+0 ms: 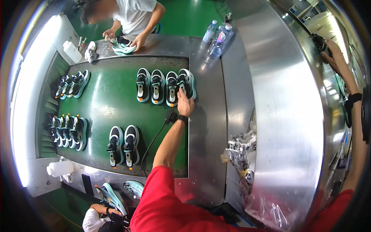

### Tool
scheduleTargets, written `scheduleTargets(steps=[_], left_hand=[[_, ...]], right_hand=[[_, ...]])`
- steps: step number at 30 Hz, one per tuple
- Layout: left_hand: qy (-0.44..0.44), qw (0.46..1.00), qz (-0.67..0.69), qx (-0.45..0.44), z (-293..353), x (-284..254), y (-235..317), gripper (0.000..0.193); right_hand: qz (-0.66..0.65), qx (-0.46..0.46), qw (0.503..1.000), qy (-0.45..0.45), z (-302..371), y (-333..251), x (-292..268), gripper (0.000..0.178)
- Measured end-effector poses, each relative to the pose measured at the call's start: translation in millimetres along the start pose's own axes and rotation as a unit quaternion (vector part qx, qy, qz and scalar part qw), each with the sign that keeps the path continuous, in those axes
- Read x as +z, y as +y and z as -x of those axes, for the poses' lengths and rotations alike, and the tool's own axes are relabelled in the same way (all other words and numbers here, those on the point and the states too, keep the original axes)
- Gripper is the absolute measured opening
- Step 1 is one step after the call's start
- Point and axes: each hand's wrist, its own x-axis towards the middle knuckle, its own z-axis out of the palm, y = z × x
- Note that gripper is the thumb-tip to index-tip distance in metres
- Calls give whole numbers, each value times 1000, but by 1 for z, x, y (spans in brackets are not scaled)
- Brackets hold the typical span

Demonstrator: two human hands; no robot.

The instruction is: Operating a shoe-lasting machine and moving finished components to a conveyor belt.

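Note:
My left hand (186, 104) reaches over the green belt and has its fingers closed on the heel end of a black-and-white sneaker (186, 82) with a pale teal sole. That sneaker is the rightmost in a row with three others, beside a black sneaker (171, 86). At the far right, bent by the lens, my right hand (334, 56) is raised at the metal surface. Its fingers curl at a dark thing (319, 41) that I cannot make out. Below that hand, part of a teal shoe (341, 86) shows.
Sneaker pairs (123, 145) and rows (69, 131) stand on the green belt (112, 92). Across it, a co-worker (135, 17) handles a shoe; another person's hand (112, 211) is at lower left. Water bottles (221, 41), clear plastic wrapping (241, 150) and a metal panel (286, 96) lie rightward.

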Motion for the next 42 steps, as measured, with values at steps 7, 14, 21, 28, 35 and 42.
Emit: scheduleTargets(steps=[7, 14, 21, 28, 35, 42], left_hand=[[-105, 929, 352, -50, 158, -57, -3, 69], [-323, 862, 366, -135, 337, -116, 12, 31], [-675, 586, 409, -184, 373, -170, 200, 50], [-818, 191, 533, -105, 450, -152, 394, 74], [-897, 93, 410, -138, 616, -176, 432, 70], [-925, 243, 292, 8, 830, -200, 402, 40]], right_hand=[[41, 154, 980, 121, 10, 25, 20, 50], [-198, 262, 941, 75, 57, -31, -35, 63], [-474, 325, 794, 196, 239, -32, -207, 40], [-474, 403, 692, 366, 489, -87, -269, 24], [-425, 625, 593, 278, 715, -249, -305, 39], [-415, 646, 396, 504, 898, -469, -376, 76]])
